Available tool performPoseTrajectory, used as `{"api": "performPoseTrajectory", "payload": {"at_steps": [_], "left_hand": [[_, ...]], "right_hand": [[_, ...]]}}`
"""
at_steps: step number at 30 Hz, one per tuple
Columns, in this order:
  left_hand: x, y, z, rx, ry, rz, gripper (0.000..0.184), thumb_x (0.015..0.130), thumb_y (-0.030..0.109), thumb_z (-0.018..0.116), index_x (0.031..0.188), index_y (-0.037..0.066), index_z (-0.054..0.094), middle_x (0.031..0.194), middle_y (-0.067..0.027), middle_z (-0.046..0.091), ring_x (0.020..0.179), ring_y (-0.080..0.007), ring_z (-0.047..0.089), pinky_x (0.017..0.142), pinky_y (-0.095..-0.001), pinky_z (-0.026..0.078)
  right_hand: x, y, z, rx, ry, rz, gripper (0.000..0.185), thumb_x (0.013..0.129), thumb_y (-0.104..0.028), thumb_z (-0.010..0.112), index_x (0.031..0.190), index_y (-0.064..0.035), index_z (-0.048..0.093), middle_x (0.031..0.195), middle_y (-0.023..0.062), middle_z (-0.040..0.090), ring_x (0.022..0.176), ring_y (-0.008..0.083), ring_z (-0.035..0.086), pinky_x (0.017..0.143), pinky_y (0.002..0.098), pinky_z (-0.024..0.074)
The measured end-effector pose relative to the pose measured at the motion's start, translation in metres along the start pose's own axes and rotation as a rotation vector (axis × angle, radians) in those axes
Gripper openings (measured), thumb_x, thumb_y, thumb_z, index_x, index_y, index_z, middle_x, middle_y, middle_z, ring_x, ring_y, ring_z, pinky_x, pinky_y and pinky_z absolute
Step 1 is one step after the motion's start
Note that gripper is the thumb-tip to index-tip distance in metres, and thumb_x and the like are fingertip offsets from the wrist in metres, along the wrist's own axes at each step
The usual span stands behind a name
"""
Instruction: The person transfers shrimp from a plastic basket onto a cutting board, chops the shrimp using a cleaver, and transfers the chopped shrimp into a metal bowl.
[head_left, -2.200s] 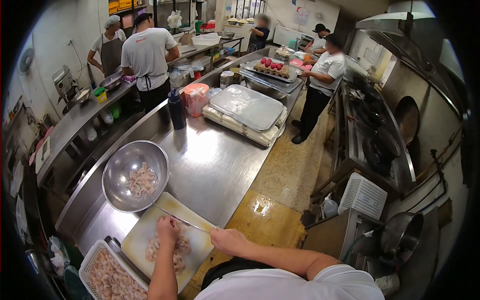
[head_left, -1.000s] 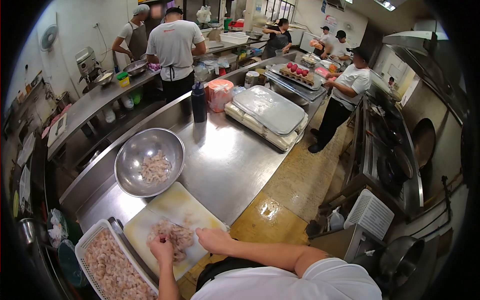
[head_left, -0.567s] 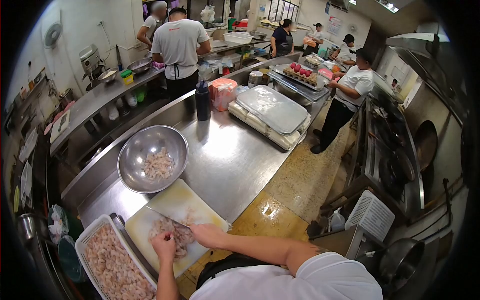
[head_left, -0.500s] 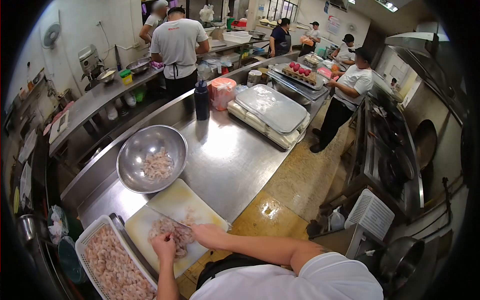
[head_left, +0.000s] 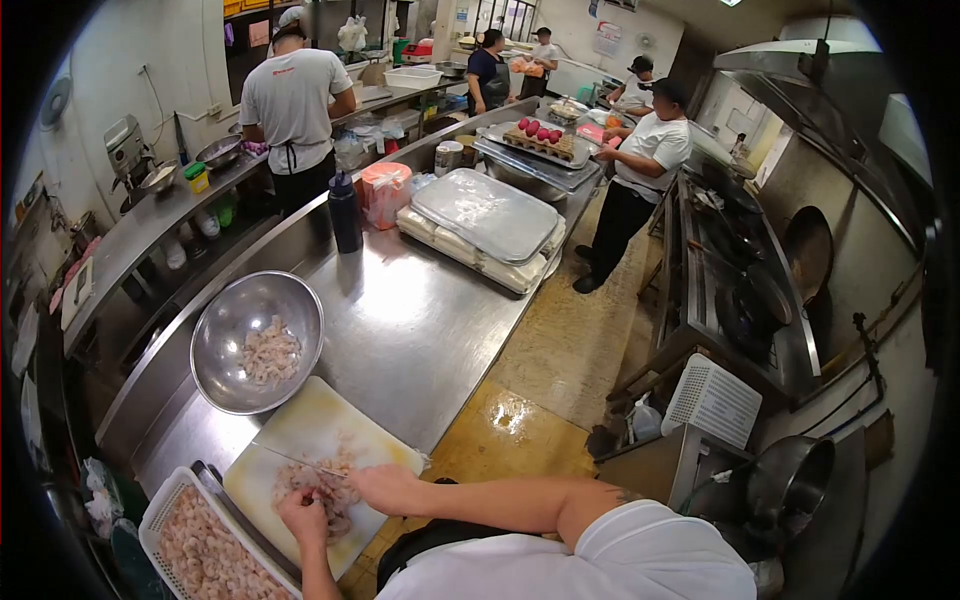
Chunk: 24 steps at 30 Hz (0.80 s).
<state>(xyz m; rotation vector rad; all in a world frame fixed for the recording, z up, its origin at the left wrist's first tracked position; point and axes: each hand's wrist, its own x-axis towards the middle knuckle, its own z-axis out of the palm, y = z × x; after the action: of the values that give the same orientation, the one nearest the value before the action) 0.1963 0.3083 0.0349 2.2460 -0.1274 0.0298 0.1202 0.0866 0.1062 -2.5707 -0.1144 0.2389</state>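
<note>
My right hand (head_left: 388,489) grips a knife, its thin blade (head_left: 300,462) reaching left over a pile of peeled shrimp (head_left: 340,508). The pile lies on a white, yellow-stained cutting board (head_left: 385,440). At the pile's near left side, my left hand (head_left: 303,516) has its fingers pinched on shrimp; the exact piece is mostly hidden. Beyond the board stands a steel bowl (head_left: 217,365) with some shrimp pieces (head_left: 270,353) in it. Left of the board, a white perforated basket (head_left: 152,518) is filled with shrimp (head_left: 208,548).
On the steel counter (head_left: 430,340) are a dark squeeze bottle (head_left: 345,215), an orange bagged bundle (head_left: 386,194) and lidded trays (head_left: 485,215). A person (head_left: 645,160) stands beside an egg carton (head_left: 545,147). Woks (head_left: 750,300) line the right side.
My view has turned to the right, so the counter and its things sit farther left. Both hands stay at the shrimp pile, the knife still in the right one.
</note>
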Motion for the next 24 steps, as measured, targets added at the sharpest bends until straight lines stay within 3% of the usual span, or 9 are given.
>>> {"api": "performPoseTrajectory", "payload": {"at_steps": [4,7,11,14,20,24], "left_hand": [[0.005,-0.026,0.009,0.07,-0.008,0.091,0.015,0.083,0.009,0.076,0.095,0.002,0.082,0.082,-0.0155,0.076,0.075,-0.0257,0.072,0.076,-0.0371,0.057],[0.005,-0.024,0.002,0.135,-0.06,0.109,0.02,0.083,0.022,0.076,0.095,0.009,0.084,0.092,-0.0149,0.076,0.089,-0.0353,0.07,0.087,-0.0455,0.056],[0.003,-0.004,-0.007,0.191,-0.052,0.129,0.018,0.083,0.022,0.077,0.095,0.011,0.084,0.093,-0.0136,0.075,0.094,-0.0343,0.069,0.088,-0.0453,0.056],[0.0,0.0,-0.006,0.177,-0.018,0.13,0.017,0.081,0.02,0.077,0.093,0.011,0.084,0.092,-0.0135,0.075,0.094,-0.0344,0.069,0.088,-0.0454,0.056],[0.002,-0.001,-0.001,0.127,0.023,0.118,0.014,0.08,0.018,0.076,0.089,0.01,0.083,0.093,-0.0135,0.075,0.095,-0.0346,0.069,0.088,-0.0454,0.056],[0.0,-0.009,0.002,0.107,0.019,0.12,0.013,0.08,0.018,0.076,0.088,0.01,0.083,0.094,-0.0132,0.076,0.095,-0.0342,0.069,0.089,-0.0454,0.055]], "right_hand": [[0.025,0.021,0.03,-0.017,-0.012,-0.005,0.024,0.095,-0.014,0.056,0.112,0.0014,0.063,0.093,0.0236,0.075,0.089,0.0443,0.074,0.077,0.0565,0.0578],[0.024,0.006,0.005,-0.02,-0.021,-0.057,0.022,0.096,-0.017,0.056,0.106,0.0008,0.063,0.093,0.0251,0.074,0.088,0.0449,0.074,0.076,0.0578,0.0578],[0.008,-0.009,-0.013,-0.075,-0.058,-0.033,0.023,0.1,-0.017,0.052,0.113,0.0012,0.058,0.092,0.027,0.073,0.086,0.0479,0.072,0.075,0.0597,0.057],[0.031,0.007,0.02,-0.097,-0.046,-0.035,0.024,0.101,-0.018,0.049,0.114,0.0014,0.057,0.091,0.0274,0.073,0.085,0.0492,0.072,0.076,0.0611,0.0561],[0.035,-0.015,-0.019,-0.018,-0.048,-0.016,0.024,0.101,-0.02,0.051,0.111,0.0005,0.057,0.095,0.03,0.072,0.088,0.0527,0.069,0.082,0.0634,0.0533],[0.033,-0.012,-0.004,-0.066,-0.132,-0.004,0.023,0.1,-0.019,0.053,0.109,0.0013,0.057,0.097,0.0313,0.071,0.091,0.0532,0.069,0.083,0.0629,0.0527]]}}
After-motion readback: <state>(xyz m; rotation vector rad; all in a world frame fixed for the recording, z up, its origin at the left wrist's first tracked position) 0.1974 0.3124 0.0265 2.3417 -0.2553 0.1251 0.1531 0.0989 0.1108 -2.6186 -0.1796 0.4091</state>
